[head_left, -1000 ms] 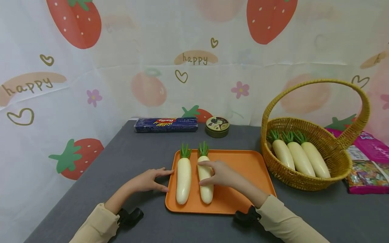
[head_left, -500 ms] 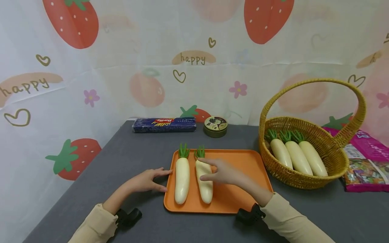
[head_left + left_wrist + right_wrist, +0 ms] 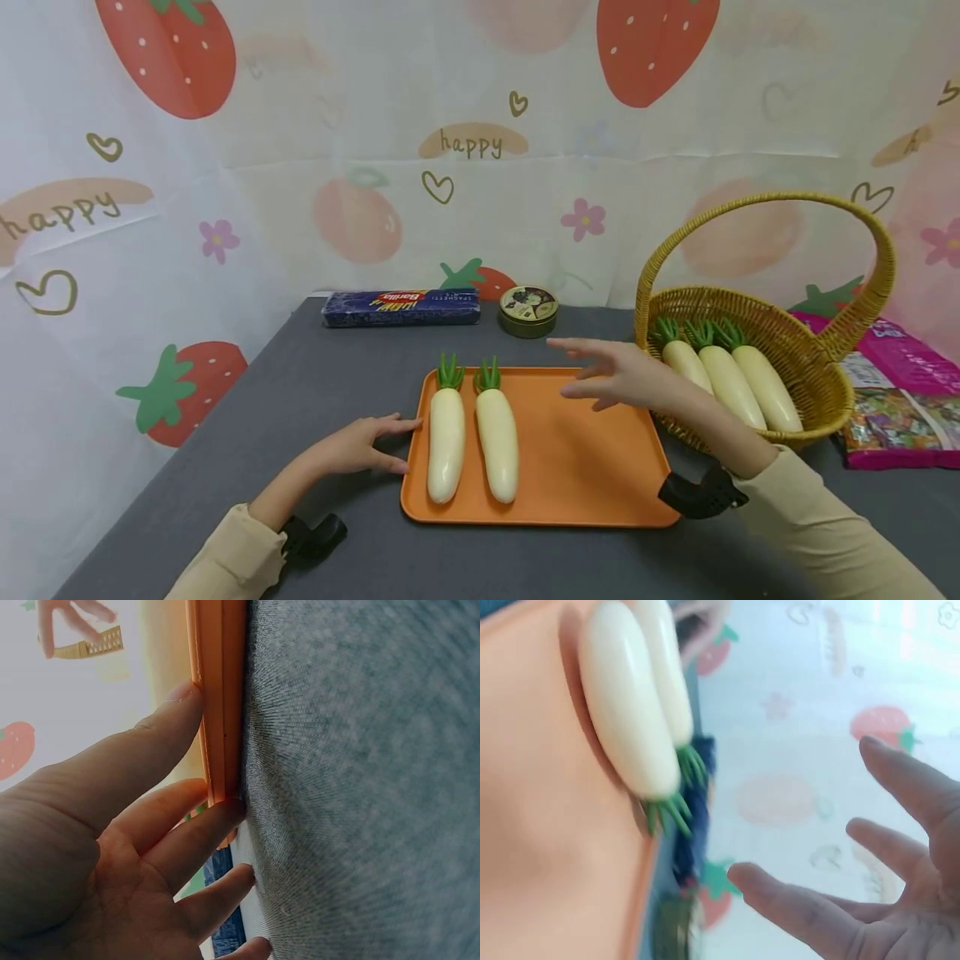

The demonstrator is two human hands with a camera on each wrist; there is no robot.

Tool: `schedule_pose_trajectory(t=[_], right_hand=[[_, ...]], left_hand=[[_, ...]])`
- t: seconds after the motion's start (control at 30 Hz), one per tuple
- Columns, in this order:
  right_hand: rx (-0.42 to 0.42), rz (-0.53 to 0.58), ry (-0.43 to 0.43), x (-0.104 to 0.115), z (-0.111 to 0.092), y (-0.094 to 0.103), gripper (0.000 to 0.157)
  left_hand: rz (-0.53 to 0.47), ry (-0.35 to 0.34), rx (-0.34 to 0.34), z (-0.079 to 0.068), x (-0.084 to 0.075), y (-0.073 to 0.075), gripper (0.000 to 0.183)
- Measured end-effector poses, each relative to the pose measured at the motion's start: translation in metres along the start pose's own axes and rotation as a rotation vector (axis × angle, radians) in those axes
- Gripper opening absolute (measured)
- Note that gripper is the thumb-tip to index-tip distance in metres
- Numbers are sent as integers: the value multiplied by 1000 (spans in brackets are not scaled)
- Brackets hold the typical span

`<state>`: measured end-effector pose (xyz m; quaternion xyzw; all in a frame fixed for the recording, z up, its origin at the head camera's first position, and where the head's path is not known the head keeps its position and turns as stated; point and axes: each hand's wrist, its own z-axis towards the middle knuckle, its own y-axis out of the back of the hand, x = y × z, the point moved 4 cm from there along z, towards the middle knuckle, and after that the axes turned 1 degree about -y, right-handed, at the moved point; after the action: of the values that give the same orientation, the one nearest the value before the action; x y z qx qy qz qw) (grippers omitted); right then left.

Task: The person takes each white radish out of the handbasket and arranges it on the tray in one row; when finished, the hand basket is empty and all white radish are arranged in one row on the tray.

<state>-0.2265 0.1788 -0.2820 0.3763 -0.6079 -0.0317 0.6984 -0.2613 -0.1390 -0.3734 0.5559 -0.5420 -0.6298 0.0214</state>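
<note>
Two white radishes with green tops lie side by side on the left half of an orange tray (image 3: pixel 585 500): a left radish (image 3: pixel 447 446) and a right radish (image 3: pixel 497 442). My left hand (image 3: pixel 360 446) rests at the tray's left edge; in the left wrist view its thumb and fingertips touch the tray's rim (image 3: pixel 217 697), fingers spread. My right hand (image 3: pixel 618 375), fingers loosely extended and holding nothing, hovers over the tray's right part, beside the basket. The right wrist view shows the nearer radish (image 3: pixel 626 697) on the tray, apart from that hand.
A wicker basket (image 3: pixel 832 392) with a tall handle holds 3 more radishes (image 3: pixel 731 387) at right. Behind it lies a pink candy bag (image 3: pixel 900 400). A blue spaghetti box (image 3: pixel 401 308) and a round tin (image 3: pixel 528 312) stand at the back of the grey table, before a printed cloth.
My right hand has let go of the right radish, lifted away and moved right toward the basket. The right radish now leans slightly. My left hand has stayed at the tray edge.
</note>
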Motion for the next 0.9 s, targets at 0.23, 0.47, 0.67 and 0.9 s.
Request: schedule_pose_trajectory(t=[0.23,0.47,0.67,0.9], right_hand=[[-92,-116,11,6,-30,54,63],[-141,-184,-11,-7,-44,95,62],[-177,-143,-40,-36,-43,117,63],[-192,-153,-75,-58,-34,124,65]], left_hand=[[5,-19,-3,0,1,-1,67],[3,-19,-4,0,-1,-1,67],[11,-8,-4,0,-2,-1,66],[7,-4,-4,-1,-1,0,66]])
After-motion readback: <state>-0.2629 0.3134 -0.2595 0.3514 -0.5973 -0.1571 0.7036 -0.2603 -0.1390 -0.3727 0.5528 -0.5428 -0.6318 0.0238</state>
